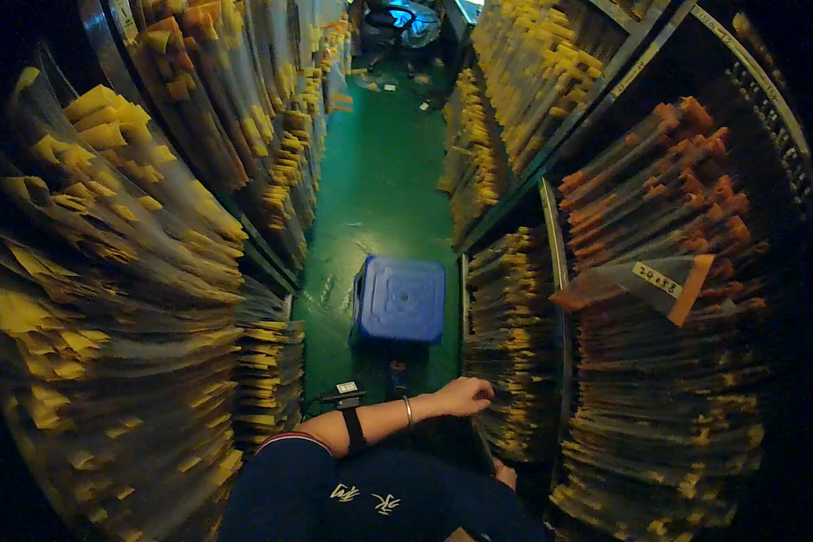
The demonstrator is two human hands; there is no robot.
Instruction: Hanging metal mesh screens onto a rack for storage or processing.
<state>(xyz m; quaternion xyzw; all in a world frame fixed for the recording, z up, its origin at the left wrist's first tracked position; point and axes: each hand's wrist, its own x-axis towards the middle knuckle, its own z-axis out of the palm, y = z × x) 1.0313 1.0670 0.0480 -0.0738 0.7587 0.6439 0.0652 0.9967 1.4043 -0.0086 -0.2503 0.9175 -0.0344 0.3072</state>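
Note:
My left forearm, with a black strap and a metal bangle, reaches across my body to the right. At its end my left hand is closed, fingers curled in beside the yellow-tabbed files on the lower right shelf. What its fingers hold, if anything, does not show. Lower down, a small part of my right hand appears by the bottom of that same shelf, its fingers mostly hidden. The space between both hands is dark, with a thin edge I cannot identify.
A blue plastic stool stands on the green floor ahead. Tall racks of yellow-tabbed files line the left. Orange-tabbed files fill the right rack, one clear labelled sleeve jutting out. A wheeled chair is far back.

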